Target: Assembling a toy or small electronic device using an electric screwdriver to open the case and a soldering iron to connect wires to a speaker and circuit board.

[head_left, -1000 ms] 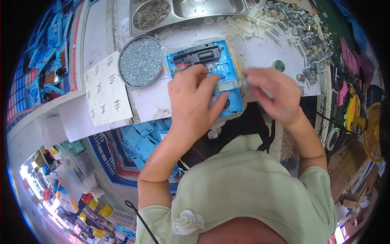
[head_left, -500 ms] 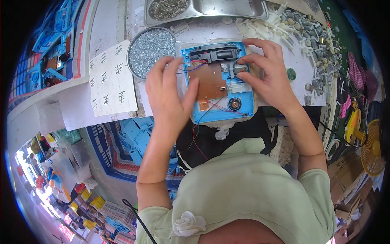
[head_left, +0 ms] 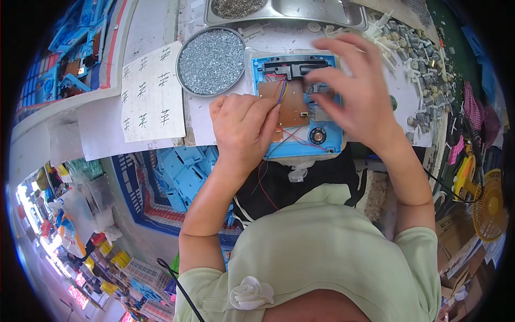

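A blue plastic housing (head_left: 303, 149) lies in front of me with its inside facing up. It holds a brown circuit board (head_left: 292, 110), a long black part (head_left: 292, 70) along its far edge and a small round speaker (head_left: 317, 136) near its near right corner. My left hand (head_left: 242, 126) is closed at the board's left side, its thumb and fingertips pinching thin coloured wires (head_left: 282, 91) that run from the black part. My right hand (head_left: 357, 88) hovers, slightly blurred, over the housing's right side, fingers apart and holding nothing visible. Its fingers partly cover a small motor there.
A round tray of small screws (head_left: 212, 61) stands to the left, beside a sheet with handwriting (head_left: 153, 96). A metal tray (head_left: 316, 13) sits at the back. White plastic pieces and many small motors (head_left: 424, 70) are heaped at right. Below left, a crate (head_left: 140, 201) holds blue housings.
My left hand has moved right and closed on the wires, which now bend toward the board. My right hand has come off the motor and lifted. The view has shifted slightly.
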The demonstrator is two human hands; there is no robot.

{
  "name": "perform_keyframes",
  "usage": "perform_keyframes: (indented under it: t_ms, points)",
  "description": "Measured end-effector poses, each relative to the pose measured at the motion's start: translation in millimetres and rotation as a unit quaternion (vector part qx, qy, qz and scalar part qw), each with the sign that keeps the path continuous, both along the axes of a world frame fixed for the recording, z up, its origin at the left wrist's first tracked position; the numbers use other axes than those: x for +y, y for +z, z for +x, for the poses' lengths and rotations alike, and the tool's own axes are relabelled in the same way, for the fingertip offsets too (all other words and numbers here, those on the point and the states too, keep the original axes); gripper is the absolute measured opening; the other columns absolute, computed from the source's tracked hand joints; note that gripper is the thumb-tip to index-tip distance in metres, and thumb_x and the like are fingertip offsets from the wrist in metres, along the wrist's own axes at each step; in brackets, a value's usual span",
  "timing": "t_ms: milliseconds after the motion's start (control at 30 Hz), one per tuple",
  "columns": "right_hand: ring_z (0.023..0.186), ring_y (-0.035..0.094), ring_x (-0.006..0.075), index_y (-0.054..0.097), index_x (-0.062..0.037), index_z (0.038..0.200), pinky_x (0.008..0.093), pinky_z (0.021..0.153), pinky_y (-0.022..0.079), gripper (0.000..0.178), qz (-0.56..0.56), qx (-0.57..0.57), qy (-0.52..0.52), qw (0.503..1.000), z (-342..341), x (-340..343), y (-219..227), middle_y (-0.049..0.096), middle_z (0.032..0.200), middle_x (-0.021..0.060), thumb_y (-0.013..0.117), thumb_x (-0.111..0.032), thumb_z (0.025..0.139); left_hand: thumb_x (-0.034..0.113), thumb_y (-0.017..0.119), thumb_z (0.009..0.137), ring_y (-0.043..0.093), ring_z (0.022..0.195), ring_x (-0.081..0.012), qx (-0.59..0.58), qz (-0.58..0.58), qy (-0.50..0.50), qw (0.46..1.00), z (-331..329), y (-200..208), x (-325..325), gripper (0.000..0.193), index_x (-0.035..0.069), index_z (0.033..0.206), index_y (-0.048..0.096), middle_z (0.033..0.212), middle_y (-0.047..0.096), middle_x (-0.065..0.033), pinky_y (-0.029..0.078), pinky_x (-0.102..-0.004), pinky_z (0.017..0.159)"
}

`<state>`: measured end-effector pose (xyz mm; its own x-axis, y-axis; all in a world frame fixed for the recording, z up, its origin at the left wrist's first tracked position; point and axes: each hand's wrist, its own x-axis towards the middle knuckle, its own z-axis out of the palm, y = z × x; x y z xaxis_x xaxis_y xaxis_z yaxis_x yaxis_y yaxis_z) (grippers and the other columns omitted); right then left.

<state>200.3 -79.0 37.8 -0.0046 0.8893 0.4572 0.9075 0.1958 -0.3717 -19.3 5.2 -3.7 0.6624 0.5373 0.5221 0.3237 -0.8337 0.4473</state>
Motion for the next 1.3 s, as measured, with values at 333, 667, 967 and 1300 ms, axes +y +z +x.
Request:
perform_keyframes:
  t_ms: [333,667,967,1300]
  points:
    - [0.127,0.054,0.0358,0.073,-0.0075,0.079,0.0460,0.097,0.050,0.012,0.031,-0.012,0.062,0.997,-17,20,-24,0.066,0.126,0.0056,0.076,-0.010,0.067,0.002,0.079,0.077,0.063,0.080,-0.0241,-0.004,-0.027,0.061,0.998,-9,20,6,0.034,0.005,0.110,0.069,0.096,0.067,-0.0097,0.047,-0.0368,0.081]
    - [0.133,0.046,0.0416,0.074,-0.0073,0.077,0.0488,0.104,0.044,0.013,-0.008,0.006,0.013,1.000,-1,4,-13,0.065,0.134,0.0074,0.080,-0.005,0.066,-0.002,0.071,0.078,0.065,0.084,-0.0350,0.001,-0.170,-0.053,0.984,2,0,-4,0.029,0.003,0.105,0.062,0.098,0.065,-0.0152,0.054,-0.0410,0.071]
    - [0.131,0.046,0.0364,0.074,-0.0098,0.084,0.0464,0.105,0.043,0.013,0.032,0.120,0.002,0.992,11,-8,-20,0.067,0.133,0.0043,0.082,-0.008,0.073,-0.003,0.071,0.082,0.068,0.087,-0.0305,-0.006,-0.202,-0.055,0.978,19,24,-6,0.035,0.002,0.115,0.063,0.107,0.066,-0.0155,0.056,-0.0371,0.070]
    - [0.123,0.052,0.0321,0.074,-0.0091,0.084,0.0418,0.102,0.046,0.014,0.064,0.185,0.000,0.981,15,-10,-27,0.071,0.125,0.0033,0.083,-0.009,0.072,0.002,0.067,0.096,0.070,0.081,-0.0098,-0.041,-0.422,-0.060,0.904,55,20,-3,0.018,-0.002,0.113,0.071,0.093,0.074,-0.0066,0.058,-0.0241,0.073]
